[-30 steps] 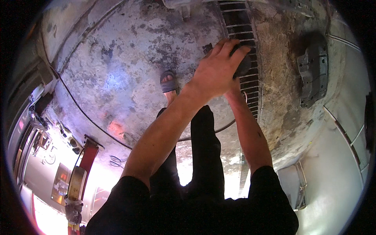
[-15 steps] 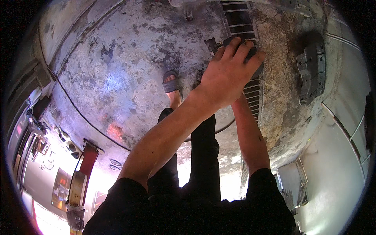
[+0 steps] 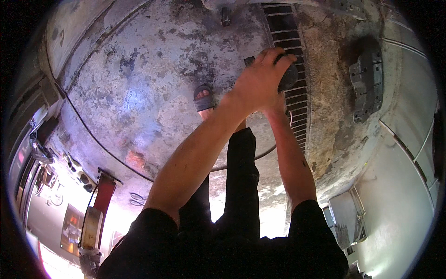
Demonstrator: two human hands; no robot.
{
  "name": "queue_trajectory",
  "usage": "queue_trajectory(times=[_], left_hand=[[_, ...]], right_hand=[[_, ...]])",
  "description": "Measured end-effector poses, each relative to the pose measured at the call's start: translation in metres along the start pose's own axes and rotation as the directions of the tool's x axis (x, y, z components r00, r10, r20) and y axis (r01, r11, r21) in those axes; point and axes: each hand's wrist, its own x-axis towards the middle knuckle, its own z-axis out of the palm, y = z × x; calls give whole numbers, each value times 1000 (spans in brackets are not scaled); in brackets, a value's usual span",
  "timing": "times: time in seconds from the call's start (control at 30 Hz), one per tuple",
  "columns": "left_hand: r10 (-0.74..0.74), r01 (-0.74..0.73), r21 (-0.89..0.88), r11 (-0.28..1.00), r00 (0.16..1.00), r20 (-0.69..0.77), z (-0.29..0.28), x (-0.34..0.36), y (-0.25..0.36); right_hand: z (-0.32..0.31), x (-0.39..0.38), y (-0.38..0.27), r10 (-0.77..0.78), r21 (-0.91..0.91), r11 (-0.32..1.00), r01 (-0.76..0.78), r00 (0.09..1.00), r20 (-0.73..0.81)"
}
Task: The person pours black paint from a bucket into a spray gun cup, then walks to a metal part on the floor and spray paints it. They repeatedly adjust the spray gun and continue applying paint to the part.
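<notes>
1. A thin dark cable [image 3: 93, 135] curves across the worn, blotchy grey concrete floor [image 3: 139, 93] toward the sandalled foot [image 3: 203, 98]; a step back could snag it.
2. The left hand [image 3: 258, 81] closes over a dark rounded object [image 3: 289, 76]. Its fingers hide most of it, so what it is I cannot tell.
3. The right hand is hidden beneath the left, grip unclear. Should either loosen, the object would likely drop onto the slatted metal floor grate [image 3: 292, 42] below.

Around your grip: worn workshop floor

Beyond your grip a floor grate [image 3: 291, 56] runs away; a grey metal block [image 3: 367, 83] lies right; your sandal [image 3: 203, 98] stands just left.
</notes>
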Motion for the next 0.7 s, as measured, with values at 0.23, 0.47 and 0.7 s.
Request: queue_trajectory(times=[0.23, 0.47, 0.7], left_hand=[[57, -56, 47, 997, 998, -33, -9, 6, 5], [106, -96, 143, 985, 992, -63, -18, 11, 16], [122, -115, 73, 991, 989, -85, -3, 17, -25]], right_hand=[[-12, 5, -9, -82, -338, 940, 40, 991, -109], [-10, 19, 0, -63, -233, 972, 19, 981, -182], [25, 55, 10, -94, -169, 984, 53, 965, -246]])
